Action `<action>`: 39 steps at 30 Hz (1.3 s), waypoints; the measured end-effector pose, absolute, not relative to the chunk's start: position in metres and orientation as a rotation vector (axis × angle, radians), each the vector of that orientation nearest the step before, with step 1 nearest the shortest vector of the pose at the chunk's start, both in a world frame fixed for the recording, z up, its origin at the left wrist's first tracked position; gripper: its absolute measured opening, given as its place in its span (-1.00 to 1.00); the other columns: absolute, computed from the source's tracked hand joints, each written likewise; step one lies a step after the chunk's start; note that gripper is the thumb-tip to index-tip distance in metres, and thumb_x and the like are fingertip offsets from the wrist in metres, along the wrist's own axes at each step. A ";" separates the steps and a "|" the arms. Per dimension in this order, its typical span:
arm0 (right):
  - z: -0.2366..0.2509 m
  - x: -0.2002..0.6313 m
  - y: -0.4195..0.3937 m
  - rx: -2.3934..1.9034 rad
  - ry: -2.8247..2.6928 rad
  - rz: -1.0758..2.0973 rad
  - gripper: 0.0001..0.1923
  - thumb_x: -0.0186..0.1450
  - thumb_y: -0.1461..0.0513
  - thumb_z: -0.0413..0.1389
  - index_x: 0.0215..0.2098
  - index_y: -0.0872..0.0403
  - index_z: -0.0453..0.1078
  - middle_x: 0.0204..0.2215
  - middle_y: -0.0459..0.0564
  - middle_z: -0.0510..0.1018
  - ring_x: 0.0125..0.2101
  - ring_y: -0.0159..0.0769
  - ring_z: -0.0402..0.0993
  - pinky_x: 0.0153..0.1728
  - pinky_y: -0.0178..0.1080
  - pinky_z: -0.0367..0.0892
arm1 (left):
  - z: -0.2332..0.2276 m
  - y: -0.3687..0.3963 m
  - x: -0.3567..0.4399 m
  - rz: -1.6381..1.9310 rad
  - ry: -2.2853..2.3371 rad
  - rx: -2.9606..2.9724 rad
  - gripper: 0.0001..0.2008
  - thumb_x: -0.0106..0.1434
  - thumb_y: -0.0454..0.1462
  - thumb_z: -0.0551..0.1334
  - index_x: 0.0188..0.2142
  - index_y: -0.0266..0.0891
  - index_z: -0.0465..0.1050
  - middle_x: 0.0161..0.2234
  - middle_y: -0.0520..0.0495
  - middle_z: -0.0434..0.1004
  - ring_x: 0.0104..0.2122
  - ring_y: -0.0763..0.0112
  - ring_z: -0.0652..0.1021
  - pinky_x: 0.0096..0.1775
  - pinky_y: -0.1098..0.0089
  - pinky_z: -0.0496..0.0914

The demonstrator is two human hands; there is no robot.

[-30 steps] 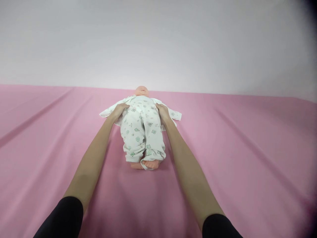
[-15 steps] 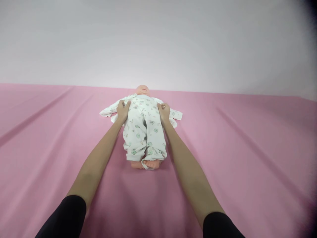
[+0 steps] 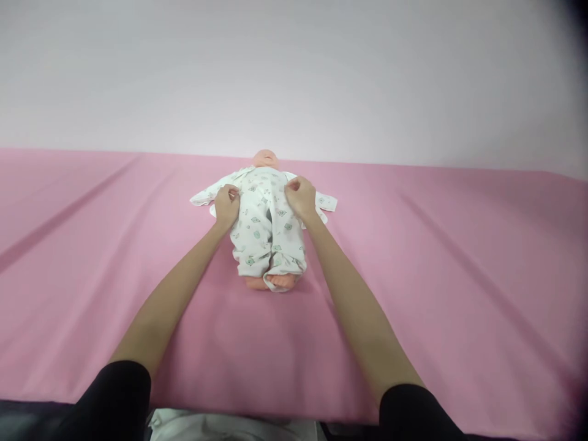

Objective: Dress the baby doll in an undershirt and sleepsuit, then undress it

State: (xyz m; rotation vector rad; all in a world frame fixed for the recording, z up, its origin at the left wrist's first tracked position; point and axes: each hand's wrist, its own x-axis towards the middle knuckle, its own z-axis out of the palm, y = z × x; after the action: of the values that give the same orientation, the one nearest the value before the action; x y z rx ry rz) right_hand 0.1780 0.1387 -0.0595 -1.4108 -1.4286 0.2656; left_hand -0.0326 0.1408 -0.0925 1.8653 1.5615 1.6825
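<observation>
A: What takes up most of the view?

B: A pink sheet (image 3: 436,257) spread flat over a wide surface, with long soft creases running toward the far edge, where it meets a plain pale wall (image 3: 294,73).

A: And on it?

B: A baby doll (image 3: 266,208) lying on its back near the middle of the far edge, head toward the wall and bare feet toward the near edge. It wears white trousers (image 3: 269,236) with small green prints and a matching top (image 3: 261,184), whose sleeves lie spread flat to either side.

A: Where are the hands?

B: Both arms reach out from the near edge in black sleeves. The left hand (image 3: 226,204) is clenched on the cloth at the doll's waist on the left side, fingers curled in. The right hand (image 3: 301,197) is pinching the cloth at the waist on the other side, fingers bunched together.

A: Anything smaller?

B: A strip of white cloth (image 3: 220,424) shows at the near edge, between the sleeves.
</observation>
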 end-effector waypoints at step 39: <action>-0.076 0.169 0.010 -1.173 -2.289 0.159 -0.69 0.10 0.39 -0.04 -0.59 0.03 0.50 -0.09 -0.05 0.52 0.11 -0.05 0.18 0.13 0.01 0.10 | -0.092 -0.019 -0.042 1.052 0.761 3.231 -0.75 0.28 -0.20 0.09 -0.09 -0.17 0.41 -0.17 -0.13 0.46 -0.17 0.28 0.40 -0.11 0.22 0.26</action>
State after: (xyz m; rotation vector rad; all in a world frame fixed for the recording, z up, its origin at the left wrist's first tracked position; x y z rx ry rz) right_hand 0.1690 0.0097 -0.0764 -1.1735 -2.2894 0.1592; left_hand -0.0415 -0.0186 -0.0919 3.2311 0.7614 1.0520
